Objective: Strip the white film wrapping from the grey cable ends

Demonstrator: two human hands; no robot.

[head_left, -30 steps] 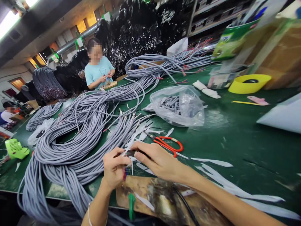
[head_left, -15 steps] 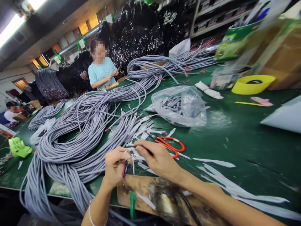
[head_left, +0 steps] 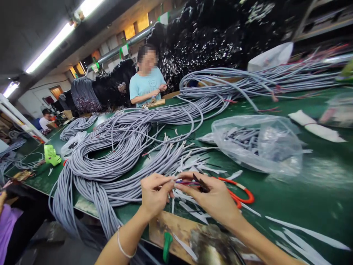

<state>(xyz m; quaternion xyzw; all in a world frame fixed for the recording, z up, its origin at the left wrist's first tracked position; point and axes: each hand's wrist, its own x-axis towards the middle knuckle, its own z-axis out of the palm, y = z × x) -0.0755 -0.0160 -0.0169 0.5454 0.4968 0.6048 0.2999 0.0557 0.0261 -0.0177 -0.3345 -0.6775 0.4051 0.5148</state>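
My left hand (head_left: 156,189) is pinched around the end of a grey cable, just above the wooden board (head_left: 162,224). Facing it, my right hand (head_left: 211,191) grips thin blue and red wires (head_left: 187,182), and a dark tool (head_left: 202,183) lies within its fingers. The fingertips of both hands nearly meet. Behind my right hand lie scissors with red handles (head_left: 242,191). Large coils of grey cable (head_left: 104,162) spread to the left and behind my hands, with white strips (head_left: 193,209) scattered below the wires.
A clear bag of short grey pieces (head_left: 256,143) sits at the right on the green table (head_left: 325,184). A green fan (head_left: 52,155) stands at the left. Across the table a person in a light blue shirt (head_left: 146,86) works; another person's purple clothing (head_left: 9,228) shows at lower left.
The view has swung to the right-hand side's loss, showing more of the left. My right hand has come to the wires by my left hand, and the fingertips are now closer.
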